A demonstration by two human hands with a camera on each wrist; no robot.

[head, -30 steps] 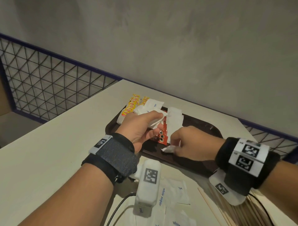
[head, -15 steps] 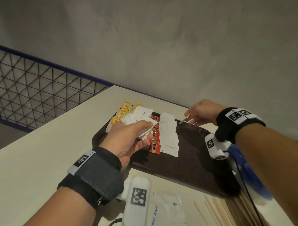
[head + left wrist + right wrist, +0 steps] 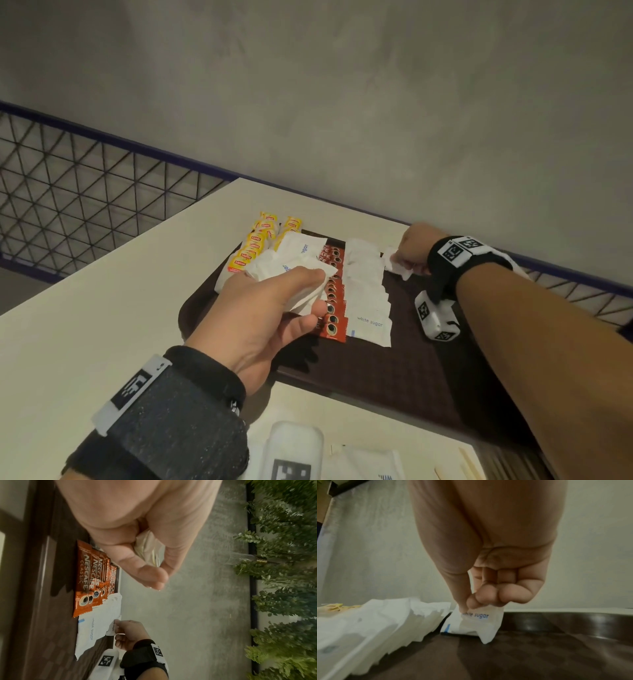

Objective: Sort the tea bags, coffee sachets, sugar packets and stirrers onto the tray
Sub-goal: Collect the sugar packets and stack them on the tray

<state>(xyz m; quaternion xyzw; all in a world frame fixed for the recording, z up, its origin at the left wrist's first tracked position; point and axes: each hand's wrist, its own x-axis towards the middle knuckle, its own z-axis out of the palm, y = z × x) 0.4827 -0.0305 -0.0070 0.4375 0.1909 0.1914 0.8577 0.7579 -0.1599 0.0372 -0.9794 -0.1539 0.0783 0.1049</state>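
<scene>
On the dark brown tray (image 3: pixel 394 373) lie yellow tea bags (image 3: pixel 255 245), a row of red coffee sachets (image 3: pixel 334 308) and a row of white sugar packets (image 3: pixel 368 294). My left hand (image 3: pixel 274 308) grips a bunch of white sugar packets (image 3: pixel 294 263) above the tray's left side. At the tray's far end my right hand (image 3: pixel 409 250) pinches one sugar packet (image 3: pixel 476 623) between thumb and fingers, its lower edge touching the tray right of the sugar row (image 3: pixel 376 622). Wooden stirrers (image 3: pixel 472 462) lie on the table at the bottom right.
More sugar packets (image 3: pixel 370 462) lie on the cream table (image 3: pixel 85 308) in front of the tray. A grey wall stands close behind the table. A black wire fence (image 3: pixel 85 192) runs along the left, and green plants (image 3: pixel 283 574) show in the left wrist view.
My right hand went from the near end of the sugar row to the tray's far end, carrying a packet, and lowered it to the tray. The left hand kept its bunch.
</scene>
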